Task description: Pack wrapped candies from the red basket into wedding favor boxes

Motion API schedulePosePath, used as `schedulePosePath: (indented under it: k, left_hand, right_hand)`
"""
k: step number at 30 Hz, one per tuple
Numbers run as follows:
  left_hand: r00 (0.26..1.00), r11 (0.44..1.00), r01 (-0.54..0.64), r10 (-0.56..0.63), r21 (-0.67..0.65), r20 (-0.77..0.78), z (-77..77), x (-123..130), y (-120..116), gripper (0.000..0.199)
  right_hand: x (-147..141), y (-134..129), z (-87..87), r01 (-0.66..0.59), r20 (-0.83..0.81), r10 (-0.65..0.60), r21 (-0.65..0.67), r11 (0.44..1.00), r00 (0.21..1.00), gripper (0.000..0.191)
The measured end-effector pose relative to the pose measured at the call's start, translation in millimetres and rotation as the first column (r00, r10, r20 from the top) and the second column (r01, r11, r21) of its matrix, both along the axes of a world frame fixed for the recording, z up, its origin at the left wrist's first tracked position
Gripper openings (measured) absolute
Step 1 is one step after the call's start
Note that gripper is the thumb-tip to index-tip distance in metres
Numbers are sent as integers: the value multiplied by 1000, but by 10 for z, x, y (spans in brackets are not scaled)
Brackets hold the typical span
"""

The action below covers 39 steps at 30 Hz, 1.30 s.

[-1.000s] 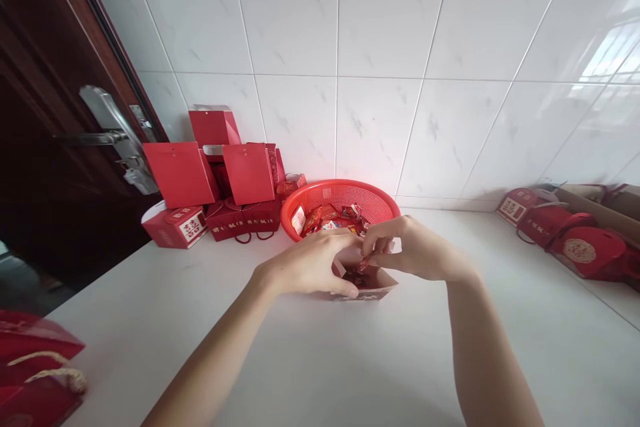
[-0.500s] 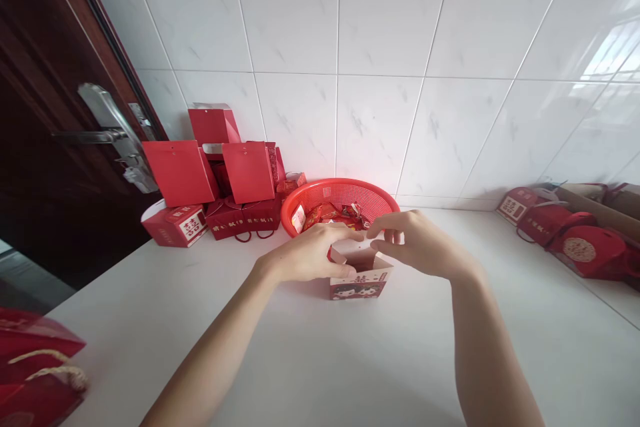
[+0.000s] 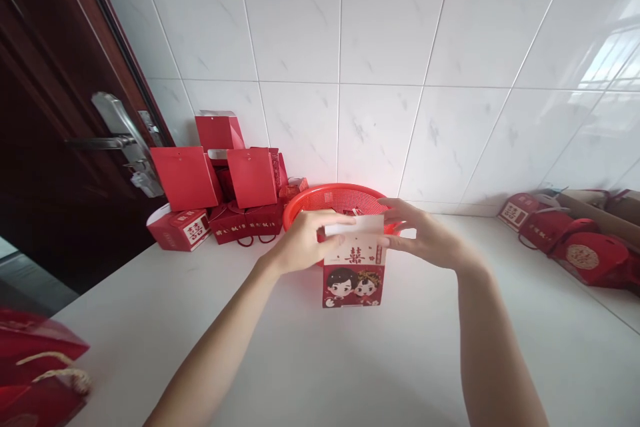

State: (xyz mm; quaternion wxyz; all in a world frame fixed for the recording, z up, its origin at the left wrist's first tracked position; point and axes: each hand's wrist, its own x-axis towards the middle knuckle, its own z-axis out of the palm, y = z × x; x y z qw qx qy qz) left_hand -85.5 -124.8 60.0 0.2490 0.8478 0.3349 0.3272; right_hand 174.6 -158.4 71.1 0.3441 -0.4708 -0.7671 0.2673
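A small red and white paper gift box [image 3: 354,277] with two cartoon figures on its front stands upright on the white tabletop. Its top panels are drawn in toward each other, and a pale flap shows between my hands. My left hand [image 3: 316,239] grips the upper left edge, thumb on the front and fingers behind. At the upper right edge, my right hand [image 3: 417,235] pinches the panel between thumb and fingers. Just behind the box sits a red plastic basket [image 3: 340,195], its contents mostly hidden by the box and hands.
Several red gift boxes [image 3: 185,177] are stacked at the left by the wall. More red boxes [image 3: 590,257] lie at the right near a brown carton [image 3: 597,209]. A red bag with rope handles [image 3: 40,373] is at the near left. A dark door [image 3: 45,113] borders the left.
The box's top has gone from gaping open to drawn together, and its front now faces me more fully. Both hands have closed in on its upper edges. The view has shifted slightly.
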Motion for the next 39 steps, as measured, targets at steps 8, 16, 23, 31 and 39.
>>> schedulePosePath:
  k: [8,16,23,31,39]
  left_hand:
    - [897,998,-39,54,-43,438,46,-56,-19,60]
    - [846,972,174,-65,-160,529,64,-11,-14,49]
    - [829,991,69,6,-113,559,-3,40,-60,45]
    - [828,997,13,34,-79,559,-51,62,-47,43]
    - [642,987,-39,143,-154,753,-105,271,-57,39]
  right_hand:
    - [-283,98,-51,-363,-431,293,-89,927,853,39]
    - [-319,68,-59,-334,-587,236,-62,941,774,32]
    - [-351,82,-109,-298,-630,198,-57,953,751,28]
    - [-409,81,-88,-258,-605,197,-13,966,771,32]
    - [-614,124,-223,52,-640,-8,49,997,768,37]
